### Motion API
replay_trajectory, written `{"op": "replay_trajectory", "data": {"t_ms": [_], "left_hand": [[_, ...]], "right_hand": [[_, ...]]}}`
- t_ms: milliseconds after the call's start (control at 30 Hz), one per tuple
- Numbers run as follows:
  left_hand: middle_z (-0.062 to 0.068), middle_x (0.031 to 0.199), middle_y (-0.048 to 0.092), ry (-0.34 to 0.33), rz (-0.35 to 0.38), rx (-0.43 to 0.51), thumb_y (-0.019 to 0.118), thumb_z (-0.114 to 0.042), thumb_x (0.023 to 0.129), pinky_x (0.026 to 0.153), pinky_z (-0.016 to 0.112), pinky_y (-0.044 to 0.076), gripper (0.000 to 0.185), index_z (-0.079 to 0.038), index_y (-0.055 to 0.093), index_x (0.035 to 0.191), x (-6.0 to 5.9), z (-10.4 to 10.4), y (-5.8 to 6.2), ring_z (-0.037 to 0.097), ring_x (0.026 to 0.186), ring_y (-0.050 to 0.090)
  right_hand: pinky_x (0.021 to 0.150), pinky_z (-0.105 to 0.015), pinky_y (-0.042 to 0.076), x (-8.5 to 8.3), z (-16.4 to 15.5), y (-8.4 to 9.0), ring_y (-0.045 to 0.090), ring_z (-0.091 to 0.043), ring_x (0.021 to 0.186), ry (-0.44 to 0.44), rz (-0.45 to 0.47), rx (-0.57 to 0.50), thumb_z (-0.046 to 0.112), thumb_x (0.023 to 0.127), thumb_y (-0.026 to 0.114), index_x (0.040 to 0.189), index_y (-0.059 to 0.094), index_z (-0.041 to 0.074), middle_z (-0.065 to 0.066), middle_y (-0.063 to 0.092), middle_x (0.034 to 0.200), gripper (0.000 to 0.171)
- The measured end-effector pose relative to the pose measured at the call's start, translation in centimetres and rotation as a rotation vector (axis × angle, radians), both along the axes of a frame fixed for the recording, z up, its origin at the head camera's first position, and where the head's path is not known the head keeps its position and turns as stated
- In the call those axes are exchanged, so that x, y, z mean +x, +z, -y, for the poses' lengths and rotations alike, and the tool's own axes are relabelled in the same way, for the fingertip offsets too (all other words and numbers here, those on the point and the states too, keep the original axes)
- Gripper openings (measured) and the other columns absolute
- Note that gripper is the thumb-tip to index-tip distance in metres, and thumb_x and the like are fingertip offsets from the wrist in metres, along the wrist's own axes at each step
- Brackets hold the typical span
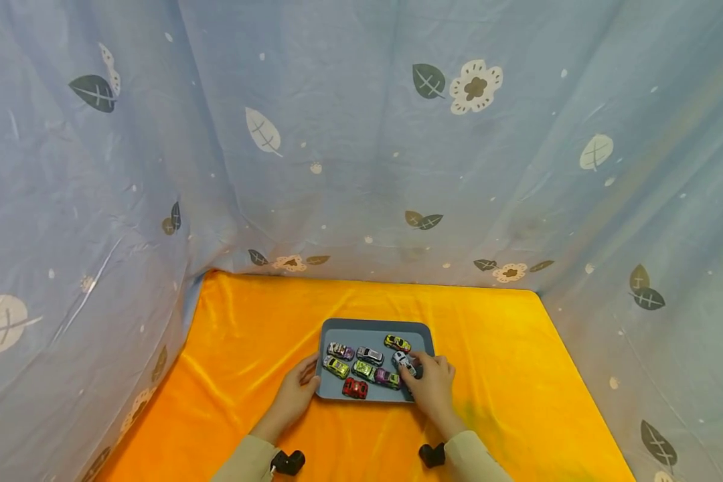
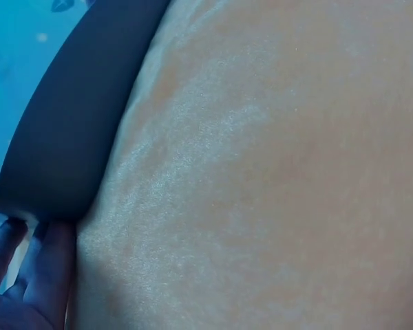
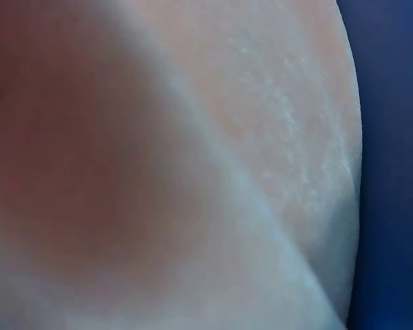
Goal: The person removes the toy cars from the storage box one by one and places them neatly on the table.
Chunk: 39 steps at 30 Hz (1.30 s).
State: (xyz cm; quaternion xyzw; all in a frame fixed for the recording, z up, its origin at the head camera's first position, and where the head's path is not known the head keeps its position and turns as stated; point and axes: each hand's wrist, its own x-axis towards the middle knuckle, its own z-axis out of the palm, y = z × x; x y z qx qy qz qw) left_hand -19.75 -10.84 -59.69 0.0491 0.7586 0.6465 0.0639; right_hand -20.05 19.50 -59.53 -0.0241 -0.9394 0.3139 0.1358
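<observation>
Sitting at the right edge of the grey tray (image 1: 373, 326), the white toy car (image 1: 404, 361) lies directly under the fingertips of the right hand (image 1: 435, 387), which is by far the nearer of the two; its long axis runs roughly front to back and slightly aslant, nose toward the tray's far right corner. The right hand's fingers curl over the car's near end and appear to pinch it, though the head view is too small to show the contact plainly, and the right wrist view is only blurred skin. The left hand (image 1: 295, 395) rests on the tray's left rim, thumb over the edge and fingers fairly straight; the left wrist view shows the dark rounded rim (image 2: 62, 137) with fingers (image 2: 27, 275) just below it.

Seven other small cars fill the tray: a yellow-green one (image 1: 397, 343) just beyond the white car, a silver one (image 1: 370, 355), a purple-grey one (image 1: 341, 351), two green ones, a purple one (image 1: 387, 378) and a red one (image 1: 355, 387) nearest the person. They look hard and glossy, die-cast or plastic. The tray is smooth, shallow and round-cornered. It lies on a surface draped in shiny orange cloth (image 1: 518, 375), walled by pale blue leaf-print fabric (image 1: 361, 134).
</observation>
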Motion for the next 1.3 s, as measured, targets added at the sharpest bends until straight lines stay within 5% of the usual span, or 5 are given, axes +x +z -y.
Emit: {"op": "replay_trajectory", "data": {"t_ms": [333, 600, 900, 1067, 1300], "left_hand": [[0.026, 0.142, 0.044, 0.011, 0.000, 0.012, 0.054, 0.004, 0.096, 0.097, 0.042, 0.047, 0.051, 0.001, 0.040, 0.145, -0.2, 0.1, -0.1, 0.041, 0.123, 0.050], [0.020, 0.142, 0.047, 0.025, -0.015, -0.047, 0.055, -0.001, 0.097, 0.100, 0.046, 0.044, 0.052, -0.005, 0.041, 0.147, -0.2, 0.1, -0.2, 0.036, 0.125, 0.050], [0.023, 0.142, 0.047, 0.039, -0.021, -0.056, 0.054, -0.001, 0.098, 0.103, 0.050, 0.040, 0.052, -0.003, 0.040, 0.147, 0.2, 0.1, 0.3, 0.036, 0.127, 0.047], [0.027, 0.141, 0.045, 0.026, -0.028, -0.029, 0.052, 0.003, 0.097, 0.100, 0.054, 0.041, 0.052, 0.002, 0.038, 0.147, 0.7, -0.2, 1.3, 0.043, 0.126, 0.046], [0.019, 0.143, 0.046, 0.006, -0.008, -0.045, 0.055, -0.004, 0.098, 0.100, 0.045, 0.045, 0.052, -0.008, 0.040, 0.148, 0.5, 0.1, -0.1, 0.037, 0.128, 0.046]], "right_hand": [[0.084, -0.046, 0.024, -0.3, -0.5, 1.3, 0.049, -0.023, 0.085, 0.027, -0.050, -0.134, 0.028, 0.082, 0.079, 0.106, 0.071, 0.010, 0.001, 0.065, 0.086, 0.031], [0.084, -0.044, 0.051, -1.2, -1.9, 2.9, 0.060, -0.024, 0.089, -0.024, -0.065, -0.350, 0.030, 0.086, 0.076, 0.110, 0.069, 0.005, -0.006, 0.067, 0.097, 0.036], [0.074, -0.027, 0.052, -2.0, -4.7, 3.6, 0.058, -0.021, 0.088, -0.080, -0.009, -0.377, 0.038, 0.088, 0.072, 0.116, 0.067, 0.006, -0.008, 0.066, 0.103, 0.043], [0.065, -0.017, 0.050, -2.6, -6.4, 3.3, 0.056, -0.023, 0.088, -0.123, 0.033, -0.495, 0.038, 0.091, 0.067, 0.122, 0.062, 0.002, -0.013, 0.062, 0.104, 0.047], [0.061, -0.015, 0.048, -3.9, -9.1, 2.3, 0.054, -0.024, 0.091, -0.221, 0.133, -0.524, 0.036, 0.095, 0.062, 0.130, 0.055, -0.004, -0.017, 0.056, 0.111, 0.053]]}}
